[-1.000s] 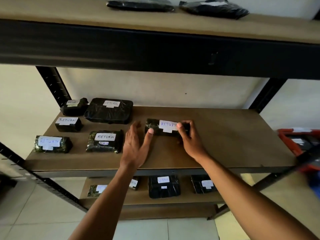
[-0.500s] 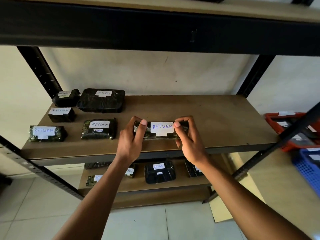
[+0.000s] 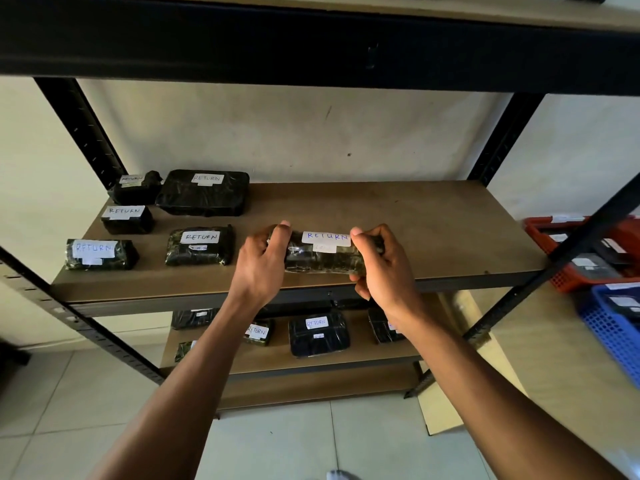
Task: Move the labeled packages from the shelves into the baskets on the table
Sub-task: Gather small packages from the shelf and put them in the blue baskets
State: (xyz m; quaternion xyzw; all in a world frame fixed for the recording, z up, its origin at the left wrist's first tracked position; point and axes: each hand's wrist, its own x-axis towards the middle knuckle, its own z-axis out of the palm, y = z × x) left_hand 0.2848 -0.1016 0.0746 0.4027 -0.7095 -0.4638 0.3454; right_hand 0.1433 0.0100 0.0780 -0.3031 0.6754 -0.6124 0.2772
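A dark wrapped package (image 3: pixel 322 256) with a white "RETURN" label is held at the front edge of the middle shelf (image 3: pixel 433 230). My left hand (image 3: pixel 263 265) grips its left end and my right hand (image 3: pixel 382 268) grips its right end. Several more "RETURN" packages lie on the left of the same shelf, among them a large black one (image 3: pixel 204 197) and a greenish one (image 3: pixel 199 251). At the far right stand a red basket (image 3: pixel 568 278) and a blue basket (image 3: pixel 609 327) on the table (image 3: pixel 554 358), each holding packages.
A lower shelf (image 3: pixel 277 358) carries several more labelled packages, such as a black one (image 3: pixel 318 336). The black shelf beam (image 3: pixel 311 46) runs overhead. A black diagonal post (image 3: pixel 540 271) crosses in front of the baskets. A cardboard sheet (image 3: pixel 446 410) leans by the shelf's right foot.
My left hand closed on the package's left end. Both hands drew the package from mid-shelf toward the front edge and lifted it slightly. The view tilted down and rightward.
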